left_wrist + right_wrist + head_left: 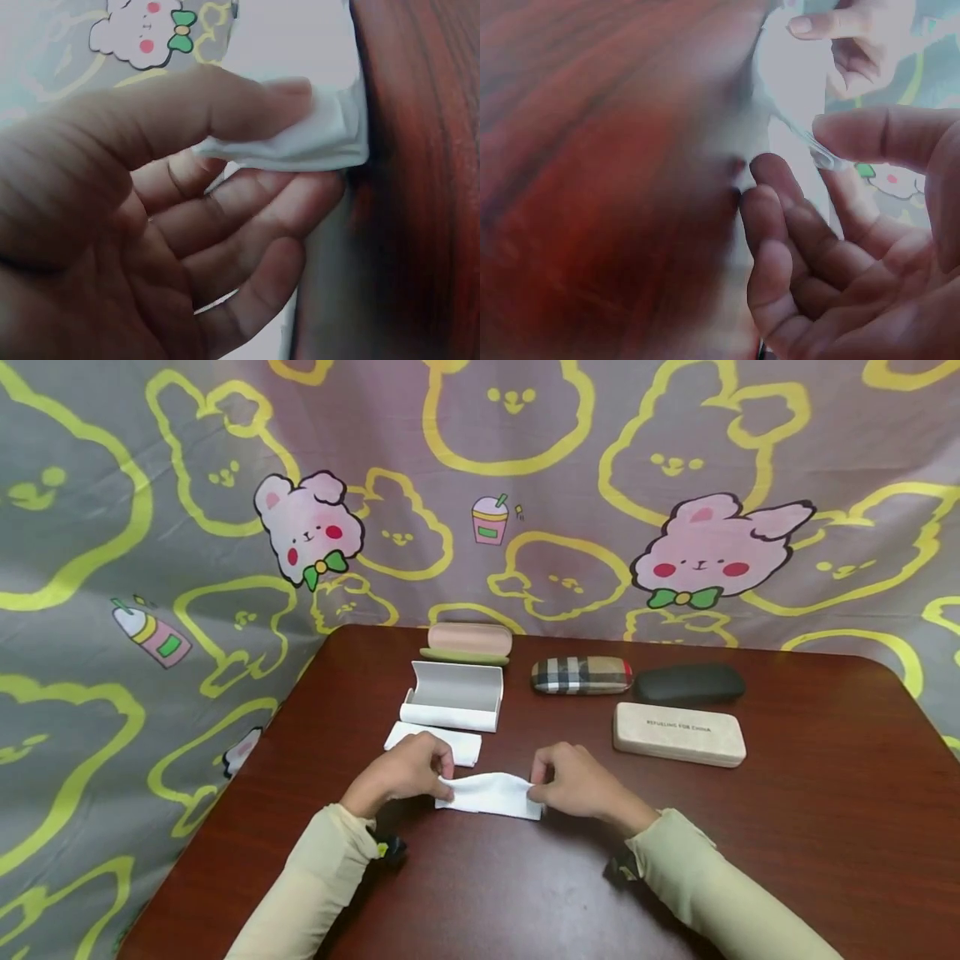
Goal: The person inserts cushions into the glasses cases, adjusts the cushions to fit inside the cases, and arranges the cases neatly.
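A folded white cloth (pixel 489 793) is stretched between both hands at the middle of the table, its upper edge bowed. My left hand (pixel 411 764) pinches its left end between thumb and fingers; the left wrist view shows the thumb on top of the layered cloth (pixel 315 139). At the other end, my right hand (pixel 579 782) pinches the cloth, and in the right wrist view the thumb presses its folded edge while the other fingers curl loosely below. Just behind my left hand lies a second folded white cloth (pixel 457 745), partly covered by that hand.
Behind the cloths stands an open white glasses case (pixel 457 717), with an open pink and green case (pixel 468 643) farther back. To the right lie a plaid case (pixel 583 676), a black case (pixel 690 683) and a cream case (pixel 678 735) with lettering. A patterned curtain (pixel 525 585) borders the table.
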